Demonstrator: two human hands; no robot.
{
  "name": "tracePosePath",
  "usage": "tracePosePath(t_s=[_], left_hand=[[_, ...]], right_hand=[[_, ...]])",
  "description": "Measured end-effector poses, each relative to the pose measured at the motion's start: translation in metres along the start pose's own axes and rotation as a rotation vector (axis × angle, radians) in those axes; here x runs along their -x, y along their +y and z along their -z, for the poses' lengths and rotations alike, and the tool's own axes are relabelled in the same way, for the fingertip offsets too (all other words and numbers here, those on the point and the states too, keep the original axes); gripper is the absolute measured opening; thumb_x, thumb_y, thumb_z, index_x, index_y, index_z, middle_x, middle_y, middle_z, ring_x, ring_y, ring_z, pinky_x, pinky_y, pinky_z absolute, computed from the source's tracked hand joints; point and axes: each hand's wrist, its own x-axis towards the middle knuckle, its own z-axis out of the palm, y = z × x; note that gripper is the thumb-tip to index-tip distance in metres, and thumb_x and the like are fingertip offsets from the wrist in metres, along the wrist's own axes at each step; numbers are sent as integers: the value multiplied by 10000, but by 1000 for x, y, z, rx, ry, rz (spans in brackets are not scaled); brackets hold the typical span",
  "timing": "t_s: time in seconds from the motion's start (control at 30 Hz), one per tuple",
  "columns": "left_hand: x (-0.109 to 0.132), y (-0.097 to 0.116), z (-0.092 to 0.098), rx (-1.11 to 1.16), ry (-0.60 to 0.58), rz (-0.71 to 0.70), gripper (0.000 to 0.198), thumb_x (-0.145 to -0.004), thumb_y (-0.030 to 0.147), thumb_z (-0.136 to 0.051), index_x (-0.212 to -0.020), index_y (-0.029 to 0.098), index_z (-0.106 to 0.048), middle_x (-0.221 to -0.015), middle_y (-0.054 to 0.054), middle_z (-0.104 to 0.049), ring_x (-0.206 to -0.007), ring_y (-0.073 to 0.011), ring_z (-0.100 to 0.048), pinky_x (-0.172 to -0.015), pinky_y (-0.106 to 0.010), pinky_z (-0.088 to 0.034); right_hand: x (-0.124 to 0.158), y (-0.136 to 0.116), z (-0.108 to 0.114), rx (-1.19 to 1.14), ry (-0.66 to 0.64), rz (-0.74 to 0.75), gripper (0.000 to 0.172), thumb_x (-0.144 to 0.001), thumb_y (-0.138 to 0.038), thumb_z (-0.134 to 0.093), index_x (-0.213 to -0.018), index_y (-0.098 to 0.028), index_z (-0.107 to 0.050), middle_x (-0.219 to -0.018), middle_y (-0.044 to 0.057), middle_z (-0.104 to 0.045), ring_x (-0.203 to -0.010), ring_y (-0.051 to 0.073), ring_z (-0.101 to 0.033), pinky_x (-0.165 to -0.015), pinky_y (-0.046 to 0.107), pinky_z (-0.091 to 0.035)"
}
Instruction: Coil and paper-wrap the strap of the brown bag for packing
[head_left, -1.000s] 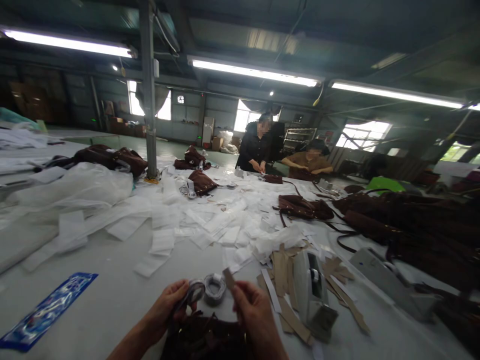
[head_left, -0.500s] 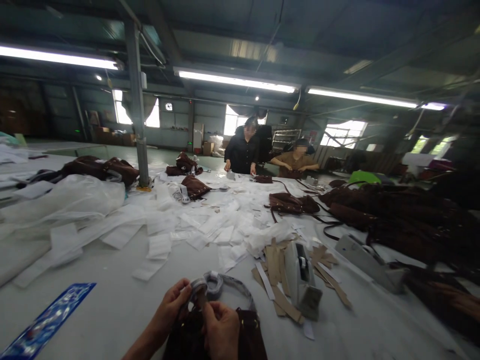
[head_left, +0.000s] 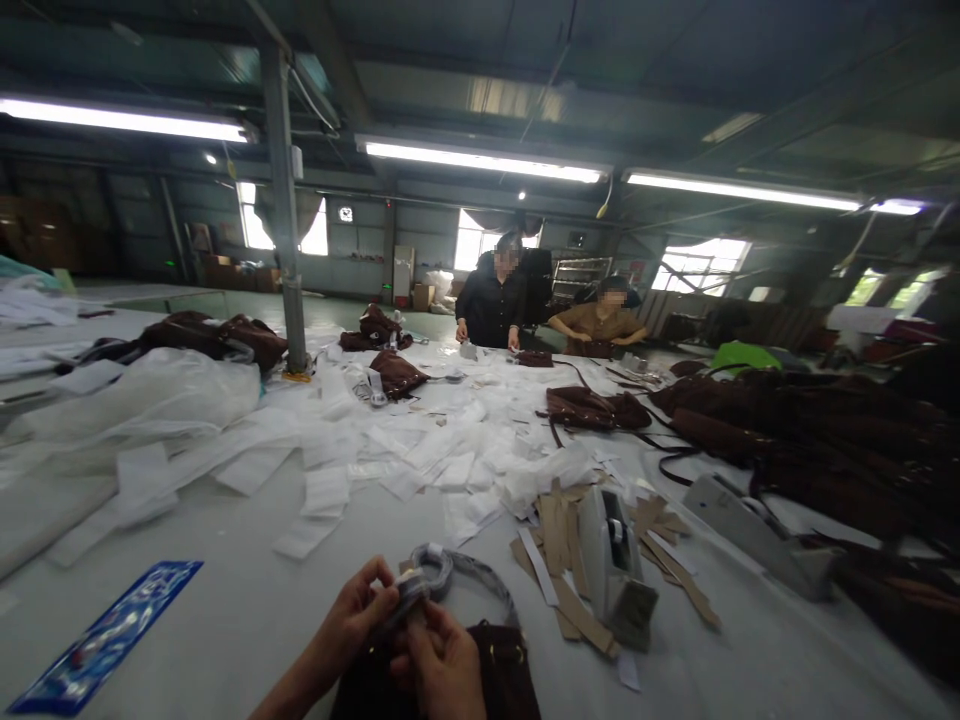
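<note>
A dark brown bag [head_left: 514,690] with gold-coloured metal rings lies at the table's front edge below my hands. From it rises a strap [head_left: 480,578] wrapped in greyish, see-through film, its far part coiled into a loop [head_left: 433,572]. My left hand [head_left: 365,612] is closed, thumb and fingers pinching the wrapped strap at the near side of the coil. Just right of it and lower, my right hand [head_left: 444,660] is closed at the same bundle. A small tan piece shows between the hands; its kind is unclear. Fingers partly hide the gripped section.
Right of the bag stand two grey tape dispensers [head_left: 611,560] [head_left: 761,530], with brown card strips [head_left: 559,535] around the nearer one. White paper sheets [head_left: 326,490] cover mid-table. A blue printed packet [head_left: 109,635] lies left. Brown bags [head_left: 810,420] pile right. Two people [head_left: 491,300] work opposite.
My left thumb has moved over the wrapped strap, and my fingers have closed tighter around it. The brown piece between my hands is now mostly covered. The view has shifted slightly.
</note>
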Motion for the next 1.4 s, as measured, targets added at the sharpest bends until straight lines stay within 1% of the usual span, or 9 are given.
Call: tracePosePath(t_s=[0.1,0.27,0.4,0.57,0.67,0.83,1.13,1.3,1.4], left_hand=[[0,3,-4,-56,-48,-7,362,-788,499,-642,-785,201,-438,-479,91,-448,-402,-45,-324,-401,-164,-186],[-3,7,-5,-95,-77,7,339,-806,488,-624,-838,202,-446,-520,77,-492,-422,-54,-360,-411,-167,-202],[-5,10,-4,-87,-105,52,413,-816,511,-595,-1036,195,-447,-543,74,-507,-402,-55,-356,-393,-164,-222],[-5,10,-8,-31,-70,28,510,-783,523,-632,-1109,209,-397,-498,116,-432,-362,-42,-295,-365,-152,-207],[-5,9,-8,-31,-66,27,565,-789,522,-627,-1172,196,-372,-498,119,-414,-363,-42,-281,-362,-153,-210],[-3,19,-9,-62,-191,48,485,-795,503,-626,-1119,153,-532,-561,57,-488,-411,-51,-327,-401,-177,-221],[-7,25,-8,-81,-131,81,412,-737,512,-679,-865,121,-666,-574,6,-568,-432,-78,-400,-416,-193,-271],[-7,25,-4,-22,-123,111,398,-754,485,-678,-877,108,-648,-646,-12,-608,-485,-80,-444,-449,-184,-301],[-6,33,0,33,-170,158,374,-764,465,-675,-876,109,-664,-706,-23,-635,-534,-86,-485,-488,-180,-335]], right_hand=[[2,2,8,-61,87,-140,629,-460,-630,-802,-779,-103,-671,-545,25,-612,-422,98,-520,-368,178,-377],[-2,-2,1,-111,121,-144,661,-405,-659,-802,-749,-113,-659,-488,-24,-553,-350,37,-395,-300,133,-240],[-9,11,3,-74,112,-81,627,-496,-677,-758,-758,-114,-667,-455,-32,-530,-313,27,-334,-281,142,-199],[-14,25,18,30,113,2,639,-569,-692,-707,-854,-122,-678,-388,-64,-468,-294,35,-306,-292,157,-198],[-14,25,22,22,130,27,683,-545,-691,-720,-913,-121,-647,-404,-64,-487,-310,49,-350,-314,165,-238],[-14,16,18,10,246,126,685,-558,-586,-775,-1040,-208,-467,-564,-59,-599,-365,99,-496,-345,182,-344],[-11,-5,13,128,159,162,557,-666,-511,-715,-1053,-192,-472,-545,-37,-608,-410,136,-539,-391,214,-404],[0,-19,18,156,-8,178,422,-701,-462,-688,-992,-189,-552,-618,8,-657,-537,179,-623,-490,251,-485],[9,-24,26,181,-170,241,379,-697,-383,-682,-1008,-194,-578,-793,55,-709,-703,211,-674,-625,288,-533]])
